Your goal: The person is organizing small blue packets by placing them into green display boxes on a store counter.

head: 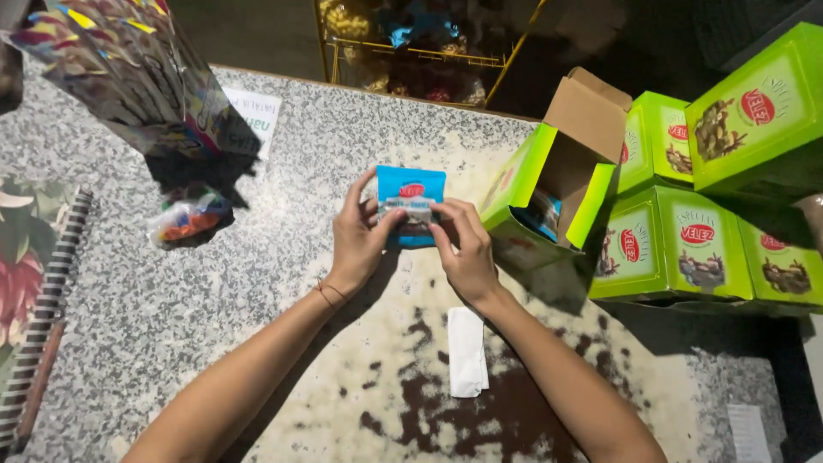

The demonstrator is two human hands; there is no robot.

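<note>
1. Both hands are pinched onto a small blue snack packet (411,206), held just above the speckled granite counter (129,300). Left hand (358,237) grips its left edge, right hand (467,250) grips the lower right side, thumbs on the front.
2. Just right of the packet sits an open green carton (536,201), flaps up, with more blue packets showing inside.
3. Further right, a stack of closed green boxes (686,206).
4. Folded white paper slip (467,351) lies on the counter near the right wrist, between the forearms.
5. Off to the left there's a shiny multicoloured foil bag (129,69) and a small bag of colourful candy (189,216) below it.
</note>
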